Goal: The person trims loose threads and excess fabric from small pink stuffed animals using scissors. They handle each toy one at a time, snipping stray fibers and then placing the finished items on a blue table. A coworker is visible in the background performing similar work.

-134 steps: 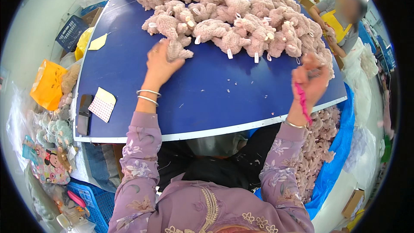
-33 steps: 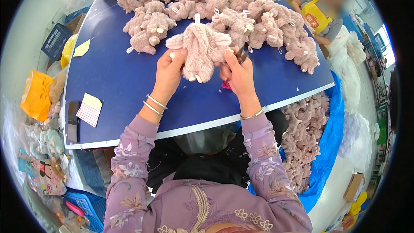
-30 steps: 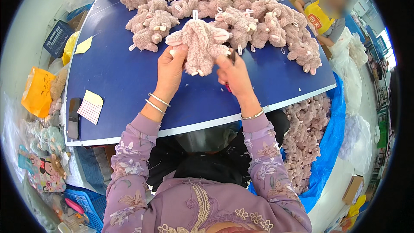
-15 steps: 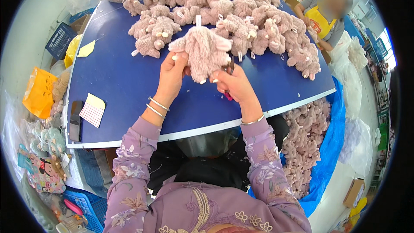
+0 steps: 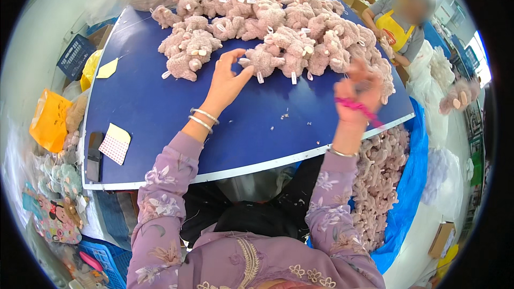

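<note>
A hand can slide along the near edge of the blue table [image 5: 235,134], past a few tiny white bits [image 5: 285,116]. A big heap of fluffy toys [image 5: 267,16] blocks the far edge, with the left hand [image 5: 227,79] in a gap at its front and the right hand [image 5: 360,92] by its right end. Near the left corner, a dark flat thing [image 5: 94,156] and a dotted sheet [image 5: 115,143] get in the way.

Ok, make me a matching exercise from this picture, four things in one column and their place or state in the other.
1. Left hand
2. Right hand
3. Dark phone-like object
4. Orange bag

A. On the table, near its left edge
B. Blurred, a pink strip across it
C. Off the table, to its left
D. Thumb and fingers apart, at a plush toy

Pairs: 1-D, 2-B, 3-A, 4-C
</note>
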`<state>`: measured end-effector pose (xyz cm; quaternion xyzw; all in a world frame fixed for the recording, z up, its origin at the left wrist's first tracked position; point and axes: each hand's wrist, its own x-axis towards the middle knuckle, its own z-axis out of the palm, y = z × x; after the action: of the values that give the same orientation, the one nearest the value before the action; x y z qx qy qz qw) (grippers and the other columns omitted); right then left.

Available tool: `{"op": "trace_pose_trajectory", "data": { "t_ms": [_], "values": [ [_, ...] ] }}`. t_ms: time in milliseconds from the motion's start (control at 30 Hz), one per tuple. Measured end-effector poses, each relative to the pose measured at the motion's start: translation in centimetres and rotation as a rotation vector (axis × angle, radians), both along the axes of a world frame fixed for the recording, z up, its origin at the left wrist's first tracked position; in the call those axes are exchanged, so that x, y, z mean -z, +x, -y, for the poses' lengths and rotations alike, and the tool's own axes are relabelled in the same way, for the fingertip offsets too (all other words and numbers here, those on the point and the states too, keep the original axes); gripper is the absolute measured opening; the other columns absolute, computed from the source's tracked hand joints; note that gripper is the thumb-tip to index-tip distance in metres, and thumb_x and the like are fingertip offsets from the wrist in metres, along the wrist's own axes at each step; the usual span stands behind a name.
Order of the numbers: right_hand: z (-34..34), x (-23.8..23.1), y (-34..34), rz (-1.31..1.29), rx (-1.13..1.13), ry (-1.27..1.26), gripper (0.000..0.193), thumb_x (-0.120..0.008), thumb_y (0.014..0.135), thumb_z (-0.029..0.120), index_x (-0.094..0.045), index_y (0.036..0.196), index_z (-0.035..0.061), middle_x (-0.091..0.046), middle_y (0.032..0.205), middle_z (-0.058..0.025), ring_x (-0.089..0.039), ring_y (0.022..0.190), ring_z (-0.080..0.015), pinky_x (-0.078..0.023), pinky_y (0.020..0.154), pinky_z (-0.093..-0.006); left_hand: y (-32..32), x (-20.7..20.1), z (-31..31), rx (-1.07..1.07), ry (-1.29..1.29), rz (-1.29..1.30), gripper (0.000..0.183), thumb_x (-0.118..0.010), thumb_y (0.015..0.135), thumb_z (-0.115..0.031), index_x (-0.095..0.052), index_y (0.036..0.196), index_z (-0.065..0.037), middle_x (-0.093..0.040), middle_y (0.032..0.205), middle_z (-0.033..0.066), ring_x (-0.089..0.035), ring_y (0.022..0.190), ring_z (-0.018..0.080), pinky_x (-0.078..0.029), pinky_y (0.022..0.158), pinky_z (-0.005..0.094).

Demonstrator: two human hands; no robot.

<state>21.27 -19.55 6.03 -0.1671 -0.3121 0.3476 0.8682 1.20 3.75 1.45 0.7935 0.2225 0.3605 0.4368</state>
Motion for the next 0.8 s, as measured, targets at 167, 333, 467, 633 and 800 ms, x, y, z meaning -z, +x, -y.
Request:
{"op": "trace_pose_trajectory", "data": {
  "t_ms": [167,333,467,633,800],
  "values": [
    [-5.6,3.3,-3.5,0.412,0.409,-0.875,0.027,-0.058,0.093,0.025,-0.061,0.102,-0.0006,-0.063,0.076,-0.0044,-0.035,0.045,-0.0024,-0.030,0.042,-0.0216,3.3,0.7,0.7,-0.086,0.481,-0.291,0.066,-0.074,0.073,-0.030,-0.049,0.130,-0.010,-0.048,0.134,0.0157,-0.043,0.124,0.0342,-0.034,0.105,0.0453],
    [-5.1,3.3,-3.7,0.406,0.386,-0.892,0.032,-0.056,0.095,0.029,-0.060,0.104,-0.0012,-0.062,0.073,-0.0036,-0.035,0.046,-0.0019,-0.030,0.042,-0.0212,1.8,1.2,-0.5,-0.013,0.175,-0.213,0.039,-0.066,0.076,-0.009,-0.056,0.113,-0.007,-0.061,0.106,0.0180,-0.059,0.103,0.0340,-0.047,0.089,0.0407],
    [-5.5,3.8,-5.0,0.300,0.120,-0.809,0.045,-0.048,0.096,0.041,-0.059,0.112,0.0002,-0.059,0.081,-0.0048,-0.032,0.047,-0.0047,-0.027,0.044,-0.0217,-1.7,-0.1,1.4,0.305,0.250,0.155,0.037,-0.060,0.069,0.010,-0.059,0.102,-0.008,-0.062,0.118,0.0116,-0.051,0.121,0.0315,-0.041,0.098,0.0352],
    [-6.2,3.5,-7.6,0.443,-0.038,-0.793,0.033,-0.059,0.093,0.027,-0.059,0.114,0.0015,-0.059,0.079,0.0008,-0.045,0.056,-0.0033,-0.035,0.048,-0.0198,-3.8,-1.1,3.4,0.310,0.152,0.238,0.046,-0.060,0.071,0.012,-0.057,0.112,-0.008,-0.052,0.134,0.0113,-0.042,0.131,0.0284,-0.035,0.105,0.0339],
    [-6.6,3.2,-9.0,0.387,0.193,-0.685,0.028,-0.070,0.085,0.009,-0.060,0.109,-0.0020,-0.061,0.082,0.0010,-0.051,0.064,-0.0026,-0.039,0.051,-0.0192,-3.4,-1.7,2.6,0.366,-0.994,0.542,0.027,-0.048,0.096,-0.016,-0.054,0.119,-0.002,-0.062,0.111,0.0076,-0.062,0.097,0.0153,-0.049,0.082,0.0246]
  ]
}}
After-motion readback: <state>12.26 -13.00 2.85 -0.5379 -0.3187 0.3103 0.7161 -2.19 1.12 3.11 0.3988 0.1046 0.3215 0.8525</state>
